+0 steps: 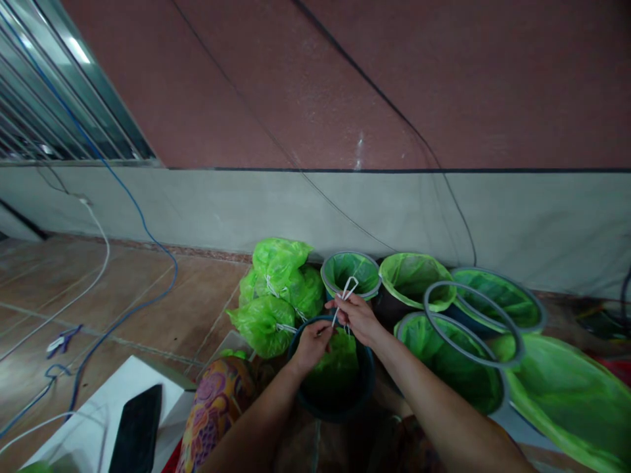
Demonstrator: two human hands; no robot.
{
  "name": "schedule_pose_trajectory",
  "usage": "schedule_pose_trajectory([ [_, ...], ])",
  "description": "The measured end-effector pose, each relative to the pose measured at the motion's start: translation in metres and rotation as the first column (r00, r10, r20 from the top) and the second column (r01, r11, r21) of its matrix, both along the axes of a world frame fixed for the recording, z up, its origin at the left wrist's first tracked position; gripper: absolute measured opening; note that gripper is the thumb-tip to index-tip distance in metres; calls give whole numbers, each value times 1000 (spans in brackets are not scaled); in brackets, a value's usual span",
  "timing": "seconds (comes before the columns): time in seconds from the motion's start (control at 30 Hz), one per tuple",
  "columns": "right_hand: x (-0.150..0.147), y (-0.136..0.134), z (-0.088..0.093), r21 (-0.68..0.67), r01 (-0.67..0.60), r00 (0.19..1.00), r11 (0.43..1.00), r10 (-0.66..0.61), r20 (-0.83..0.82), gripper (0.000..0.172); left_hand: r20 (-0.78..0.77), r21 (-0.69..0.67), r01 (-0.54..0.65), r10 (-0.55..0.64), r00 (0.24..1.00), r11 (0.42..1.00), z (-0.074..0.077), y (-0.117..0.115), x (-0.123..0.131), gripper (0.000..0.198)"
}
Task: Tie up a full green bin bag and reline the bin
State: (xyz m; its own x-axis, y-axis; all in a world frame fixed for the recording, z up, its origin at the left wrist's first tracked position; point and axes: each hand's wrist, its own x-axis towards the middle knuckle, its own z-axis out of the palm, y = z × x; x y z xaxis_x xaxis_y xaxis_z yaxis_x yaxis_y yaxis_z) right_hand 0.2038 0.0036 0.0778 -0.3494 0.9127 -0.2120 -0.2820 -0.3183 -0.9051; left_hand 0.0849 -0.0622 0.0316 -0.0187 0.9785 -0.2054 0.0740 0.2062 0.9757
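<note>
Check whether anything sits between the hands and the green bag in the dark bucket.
Nothing visible. The left hand and right hand pinch a white tie just above the bag in the bucket, with no other thing between.

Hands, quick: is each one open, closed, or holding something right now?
Left hand: closed, pinching the white string above the dark pot.
Right hand: closed on the same white string.

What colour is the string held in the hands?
White. The string shows best in the head view, against the green bags.
</note>
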Motion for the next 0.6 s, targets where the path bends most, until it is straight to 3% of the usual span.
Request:
schedule_pose_trajectory([
  [0.1, -1, 2, 0, 25, 24, 1000, 999, -25, 15, 39, 30, -37, -61, 62, 998, 997, 5, 4, -3, 23],
  [0.33, -6, -4, -1, 77, 118, 988, 990, -125, 94, 27, 4, -114, -223, 225, 974, 968, -9, 13, -10, 24],
  [0.4, -9, -9, 0, 134, 38, 994, 990, -52, 99, 22, -23, -104, -190, 188, 982, 976, -9, 15, -8, 21],
  [0.5, -14, -15, 3, 200, -113, 991, 973, 95, 98, 18, -61, -60, -43, 40, 997, 997, -5, 14, 0, 14],
  [0.6, -16, -11, 5, 207, -138, 988, 969, 120, 98, 17, -83, -34, 132, -135, 987, 991, 0, 7, 7, 5],
])
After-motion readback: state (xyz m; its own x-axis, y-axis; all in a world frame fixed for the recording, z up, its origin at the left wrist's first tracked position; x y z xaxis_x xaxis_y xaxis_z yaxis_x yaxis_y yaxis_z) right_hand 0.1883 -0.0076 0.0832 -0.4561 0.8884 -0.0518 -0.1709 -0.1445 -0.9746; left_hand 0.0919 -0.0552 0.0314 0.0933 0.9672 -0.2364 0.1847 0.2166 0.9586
